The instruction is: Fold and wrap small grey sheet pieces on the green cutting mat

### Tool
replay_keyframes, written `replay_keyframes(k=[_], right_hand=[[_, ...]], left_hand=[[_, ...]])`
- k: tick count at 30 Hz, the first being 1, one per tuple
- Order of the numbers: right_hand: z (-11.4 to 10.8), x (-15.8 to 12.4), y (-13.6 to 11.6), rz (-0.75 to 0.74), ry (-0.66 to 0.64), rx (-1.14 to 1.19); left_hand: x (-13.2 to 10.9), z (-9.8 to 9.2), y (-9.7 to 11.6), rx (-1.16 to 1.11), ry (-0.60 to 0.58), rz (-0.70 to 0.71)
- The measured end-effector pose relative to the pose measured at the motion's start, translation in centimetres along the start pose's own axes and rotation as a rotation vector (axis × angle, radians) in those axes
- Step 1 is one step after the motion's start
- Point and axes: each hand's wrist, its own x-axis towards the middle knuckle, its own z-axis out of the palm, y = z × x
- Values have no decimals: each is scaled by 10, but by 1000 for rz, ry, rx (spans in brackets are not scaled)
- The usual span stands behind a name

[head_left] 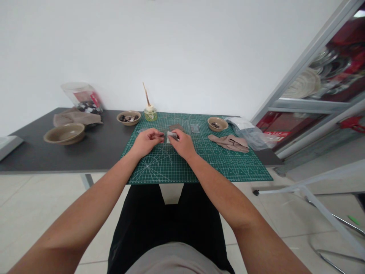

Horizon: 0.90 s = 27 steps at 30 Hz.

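Over the green cutting mat (225, 163), my two hands work close together. My right hand (184, 144) pinches a small flat grey-white piece (171, 134) between thumb and fingers. My left hand (148, 141) is just left of that piece, its fingers curled and pressed together; whatever lies between its fingertips is too small to make out. A small white patch (169, 140) shows between the hands, on or just above the mat. Behind the right hand is a flat brown piece (176, 127), and a clear flat plastic piece (195, 128) lies to its right.
Along the back stand a bowl of dark and pale pieces (129, 121), a glass jar (150, 114) with a brush (146, 94), and a second bowl (217, 126). Brown cloth (230, 143) and plastic bag (248, 131) lie right; another bowl (65, 135) and tipped container (82, 97) left.
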Motion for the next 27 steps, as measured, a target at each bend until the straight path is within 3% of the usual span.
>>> replay_keyframes(k=[11,27], right_hand=[[-2,-2,-5,-35,-44,-24],[-3,-1,-4,-64,-119,2]], left_hand=[[-3,0,7,27,-36,-4],[-1,-1,-1,41,-34,24]])
